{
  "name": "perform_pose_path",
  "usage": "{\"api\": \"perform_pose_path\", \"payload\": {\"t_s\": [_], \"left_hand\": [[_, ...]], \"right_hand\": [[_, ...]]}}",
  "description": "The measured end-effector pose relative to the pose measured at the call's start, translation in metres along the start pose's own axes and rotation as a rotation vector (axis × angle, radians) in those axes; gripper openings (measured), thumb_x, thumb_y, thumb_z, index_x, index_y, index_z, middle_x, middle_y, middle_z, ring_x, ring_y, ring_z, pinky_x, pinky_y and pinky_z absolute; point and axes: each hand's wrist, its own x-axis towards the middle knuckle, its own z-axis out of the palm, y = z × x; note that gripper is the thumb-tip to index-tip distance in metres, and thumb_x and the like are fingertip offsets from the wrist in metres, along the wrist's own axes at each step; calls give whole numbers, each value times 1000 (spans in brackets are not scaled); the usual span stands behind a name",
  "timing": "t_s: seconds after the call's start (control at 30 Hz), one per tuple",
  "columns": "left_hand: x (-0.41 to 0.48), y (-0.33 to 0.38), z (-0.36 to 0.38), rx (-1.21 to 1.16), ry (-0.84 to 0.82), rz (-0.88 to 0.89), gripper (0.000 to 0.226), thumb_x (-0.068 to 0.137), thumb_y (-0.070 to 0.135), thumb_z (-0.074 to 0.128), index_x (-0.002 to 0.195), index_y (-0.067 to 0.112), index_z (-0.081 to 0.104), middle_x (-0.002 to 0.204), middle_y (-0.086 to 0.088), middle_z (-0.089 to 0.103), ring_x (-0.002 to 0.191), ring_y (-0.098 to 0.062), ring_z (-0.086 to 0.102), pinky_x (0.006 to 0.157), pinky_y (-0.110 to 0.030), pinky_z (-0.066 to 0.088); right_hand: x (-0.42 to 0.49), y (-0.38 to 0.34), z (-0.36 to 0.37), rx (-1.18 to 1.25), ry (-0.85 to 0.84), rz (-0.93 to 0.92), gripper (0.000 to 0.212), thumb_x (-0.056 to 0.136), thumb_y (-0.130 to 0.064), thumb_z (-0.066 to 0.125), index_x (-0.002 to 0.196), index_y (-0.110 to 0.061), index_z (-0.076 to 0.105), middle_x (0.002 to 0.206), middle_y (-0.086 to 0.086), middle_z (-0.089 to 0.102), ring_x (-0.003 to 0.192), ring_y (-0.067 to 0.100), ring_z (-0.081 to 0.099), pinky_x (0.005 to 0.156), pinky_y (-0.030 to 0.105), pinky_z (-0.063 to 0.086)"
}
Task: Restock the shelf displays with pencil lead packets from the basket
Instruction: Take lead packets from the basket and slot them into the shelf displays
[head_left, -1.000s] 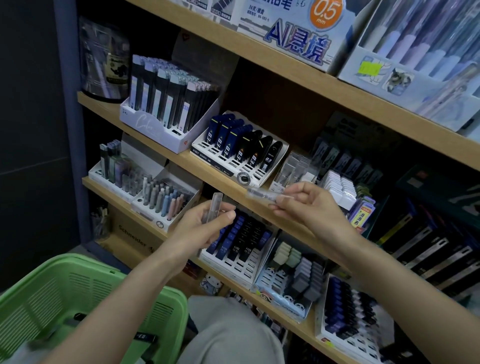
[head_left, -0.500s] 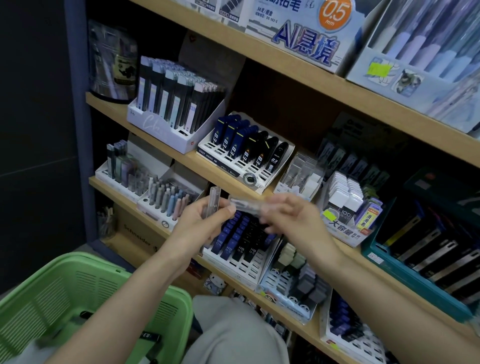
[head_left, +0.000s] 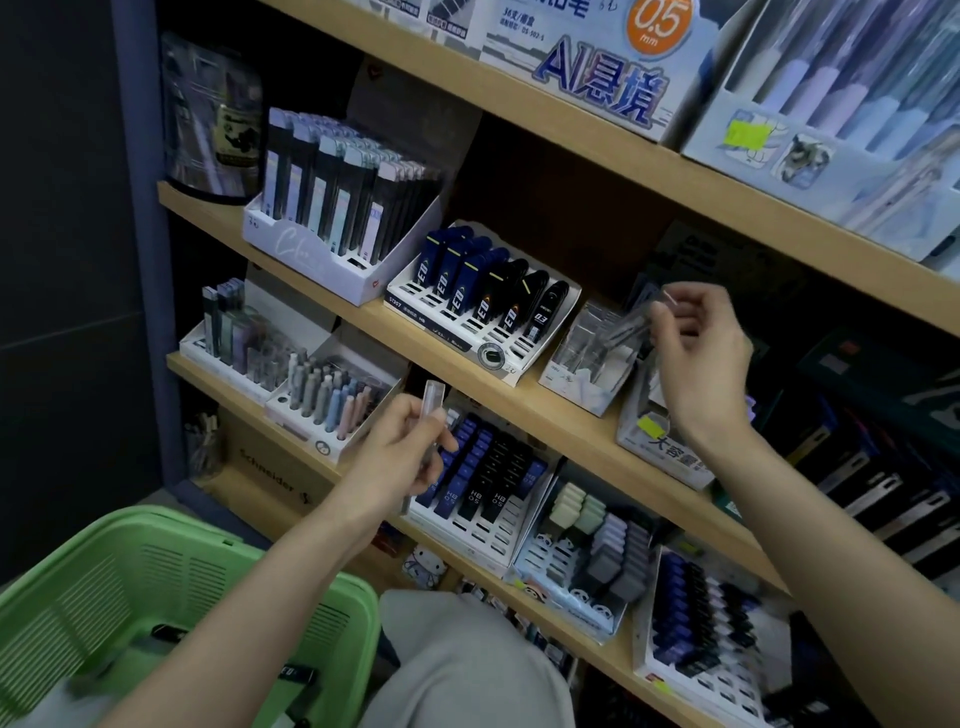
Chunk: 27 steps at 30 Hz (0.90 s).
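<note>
My right hand (head_left: 698, 364) pinches a packet (head_left: 631, 328); I'd slot it upright into the tray (head_left: 571, 385). Left hand (head_left: 405, 457) grips a spare (head_left: 432, 401).

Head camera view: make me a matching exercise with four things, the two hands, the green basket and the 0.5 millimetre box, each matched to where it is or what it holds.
Column one:
1. left hand
2. right hand
3. green basket
4. 0.5 mm box

Column two:
A. on the highest shelf in view
B. low on the left, beside the knee
C. holds an upright clear packet in front of the HB packets
D. holds a second packet at the clear display tray

Pairs: 1-C, 2-D, 3-B, 4-A.
</note>
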Motion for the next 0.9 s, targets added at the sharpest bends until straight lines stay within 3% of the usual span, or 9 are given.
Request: {"api": "perform_pose_path", "payload": {"t_s": [0.1,0.2,0.33,0.43,0.5,0.6,0.77,0.83,0.9], "left_hand": [[1,-1,0,6,-20,1,16,100,22,42,88,11,44,54,9,57,42,-2,42,41,-13,32],[1,-2,0,6,-27,-6,15,100,23,42,89,12,45,52,10,57,42,-2,42,42,-13,33],[2,-2,0,-2,-31,-12,16,100,23,42,90,11,47,53,8,57,40,-1,42,41,-13,32],[3,-4,-1,-5,-28,4,17,99,25,42,97,11,51,72,3,60,45,-5,46,41,-14,33],[4,-6,-2,7,-29,16,19,99,28,42,101,14,55,81,-2,61,46,-7,48,41,-15,33],[5,-7,-2,3,-48,21,21,98,29,44,102,17,60,76,1,63,43,-7,46,38,-14,30],[6,-7,0,-7,-115,15,21,96,27,47,103,16,63,68,1,58,41,-7,38,37,-14,24],[6,-8,0,5,-141,14,21,95,27,49,105,14,63,66,1,57,41,-7,37,37,-13,24],[5,-9,0,32,-171,28,20,95,27,50,101,14,63,65,2,58,41,-8,37,38,-14,23]], "right_hand": [[4,5,9,-63,-84,-16,20,95,-15,56,113,-7,53,85,-13,50,75,-5,50,67,1,40],[7,11,14,-115,-188,-7,18,93,-13,59,109,-5,57,89,-2,57,74,-2,51,66,1,41],[10,14,15,-211,-316,-18,15,89,-15,66,102,-8,64,101,7,61,74,3,55,74,15,44],[12,15,16,-283,-357,-35,16,88,-15,67,102,-8,64,106,8,56,71,2,52,74,18,41],[13,15,18,-330,-356,-27,22,88,-15,66,109,-9,62,111,9,53,80,10,57,76,22,42],[3,4,19,-370,-269,-62,33,90,-16,63,121,-11,54,118,6,48,101,15,53,83,29,46],[-51,-38,31,-180,-298,-231,21,96,-17,49,116,-15,55,105,-12,41,81,-6,49,75,11,43],[-67,-47,37,-71,-428,-166,22,97,-24,48,117,-18,55,105,-15,42,83,-15,46,76,3,40],[-75,-50,44,4,-621,-79,25,97,-31,48,117,-21,58,106,-16,47,85,-14,48,76,4,41]]}}
